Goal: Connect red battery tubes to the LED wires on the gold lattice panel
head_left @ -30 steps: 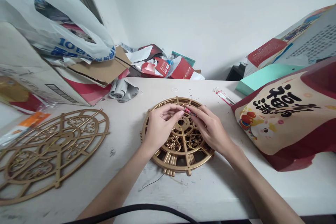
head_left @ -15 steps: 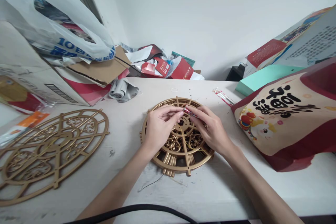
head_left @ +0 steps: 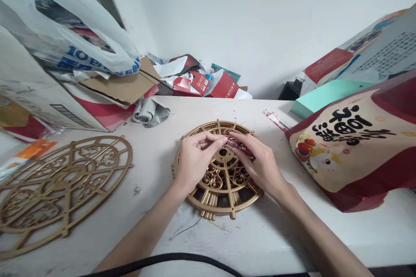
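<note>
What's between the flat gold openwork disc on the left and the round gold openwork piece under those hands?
White tabletop with a dark smudge in the head view; the left hand overlaps the round piece.

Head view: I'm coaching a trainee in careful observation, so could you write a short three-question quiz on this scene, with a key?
1. Which thing lies beneath the left hand and the right hand? (a) mint-green box (b) gold openwork disc (c) white plastic bag
2. True or false: a second gold openwork disc lies on the left side of the view.
3. Fill in: the small patterned item held between the hands shows mostly the colour ____.

Key: 1 b; 2 true; 3 red.
</note>
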`<state>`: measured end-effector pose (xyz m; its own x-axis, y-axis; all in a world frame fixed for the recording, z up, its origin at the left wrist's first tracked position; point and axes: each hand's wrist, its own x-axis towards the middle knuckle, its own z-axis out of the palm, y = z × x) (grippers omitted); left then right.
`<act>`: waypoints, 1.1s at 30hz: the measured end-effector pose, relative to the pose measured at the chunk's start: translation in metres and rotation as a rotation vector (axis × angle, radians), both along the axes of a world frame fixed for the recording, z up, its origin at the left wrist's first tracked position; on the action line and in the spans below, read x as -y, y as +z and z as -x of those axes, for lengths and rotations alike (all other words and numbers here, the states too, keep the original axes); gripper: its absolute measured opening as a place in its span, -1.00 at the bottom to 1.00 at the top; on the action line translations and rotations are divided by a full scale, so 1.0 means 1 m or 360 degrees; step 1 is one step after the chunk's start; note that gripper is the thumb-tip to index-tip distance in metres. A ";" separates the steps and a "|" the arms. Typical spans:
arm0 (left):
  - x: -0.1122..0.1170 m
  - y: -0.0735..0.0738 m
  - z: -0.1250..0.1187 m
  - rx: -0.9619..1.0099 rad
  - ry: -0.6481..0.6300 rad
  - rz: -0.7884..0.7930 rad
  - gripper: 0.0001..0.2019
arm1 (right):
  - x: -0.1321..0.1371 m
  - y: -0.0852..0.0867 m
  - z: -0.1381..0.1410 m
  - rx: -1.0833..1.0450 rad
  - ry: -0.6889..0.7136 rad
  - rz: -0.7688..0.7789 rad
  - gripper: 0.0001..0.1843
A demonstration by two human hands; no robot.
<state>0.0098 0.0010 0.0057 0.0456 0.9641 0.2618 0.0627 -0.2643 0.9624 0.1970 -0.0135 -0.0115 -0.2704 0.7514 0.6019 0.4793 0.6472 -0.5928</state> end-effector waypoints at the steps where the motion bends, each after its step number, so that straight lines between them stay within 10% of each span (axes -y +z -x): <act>1: 0.000 -0.001 0.000 0.0009 0.0005 0.0016 -0.83 | 0.001 0.000 0.001 -0.0023 -0.0020 0.0022 -0.68; 12: -0.011 -0.007 0.004 0.0357 0.0007 0.0254 -0.80 | 0.003 0.007 0.005 -0.0170 -0.0130 0.0193 -0.80; 19: -0.022 -0.008 0.010 0.0562 0.0212 0.0237 -0.79 | -0.044 0.003 -0.027 -0.0224 -0.0515 0.0346 -0.73; 33: -0.019 -0.009 0.006 0.0691 0.0273 0.0149 -0.81 | -0.096 0.009 -0.011 0.0112 -0.0126 0.0718 -0.84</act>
<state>0.0034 0.0204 -0.0032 -0.2110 0.9684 0.1327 -0.3156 -0.1960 0.9284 0.2079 0.0828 -0.0024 -0.2298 0.9540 0.1924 0.5659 0.2918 -0.7711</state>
